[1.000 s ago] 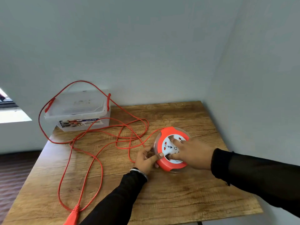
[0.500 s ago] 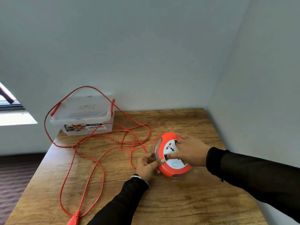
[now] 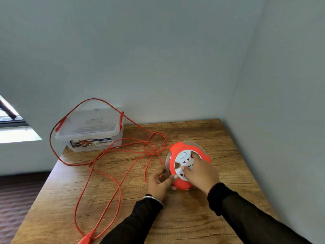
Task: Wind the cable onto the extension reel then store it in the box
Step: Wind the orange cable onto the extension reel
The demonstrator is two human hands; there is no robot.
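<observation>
An orange extension reel [image 3: 177, 149] with a white socket face lies flat on the wooden table [image 3: 184, 217]. My left hand [image 3: 159, 182] grips its near-left rim, thumb on the orange edge. My right hand [image 3: 200, 171] rests on the white face, fingers pressed into it. The orange cable [image 3: 112, 180] runs from the reel's left side in loose loops across the table, over the box and off the left edge; its plug [image 3: 86, 239] lies at the front edge. The clear plastic box [image 3: 89, 132], lid on, with orange clips, stands at the back left.
Walls close in behind and to the right of the table. The table's left edge drops to a dark floor [image 3: 17, 199]. A window [image 3: 10, 118] shows at the far left.
The white socket face has turned under my right hand, and the cable loops have drawn slightly toward the reel. My left hand has kept its hold on the rim.
</observation>
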